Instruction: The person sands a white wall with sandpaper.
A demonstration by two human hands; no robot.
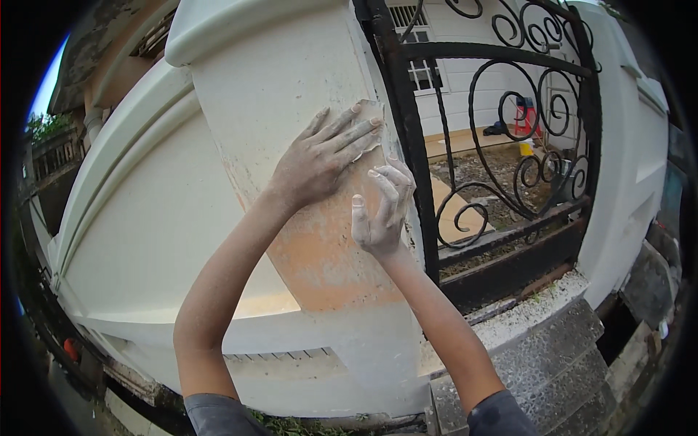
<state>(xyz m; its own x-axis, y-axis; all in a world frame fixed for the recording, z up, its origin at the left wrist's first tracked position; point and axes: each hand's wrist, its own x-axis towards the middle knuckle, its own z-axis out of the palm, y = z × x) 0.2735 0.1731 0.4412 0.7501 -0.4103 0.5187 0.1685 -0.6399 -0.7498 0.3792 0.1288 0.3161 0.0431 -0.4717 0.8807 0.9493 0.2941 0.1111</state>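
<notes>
My left hand (314,161) lies flat against the upper face of a white pillar (269,94), fingers stretched up and to the right. Around its fingertips shows a thin greyish piece with a ragged edge (372,110); whether it is a loose sheet or peeling paint I cannot tell. Below the palm, the coating gives way to a bare orange patch (327,254) with pale smears. My right hand (385,207) is beside the pillar's right edge, thumb and half-bent fingers apart, with nothing visible in it. Pale dust covers both hands.
A black iron gate (494,54) with scrollwork adjoins the pillar on the right. Behind it are a red stool (525,116) and a yellow object (526,148). A white wall (138,225) curves away left. Grey stone steps (538,363) lie at lower right.
</notes>
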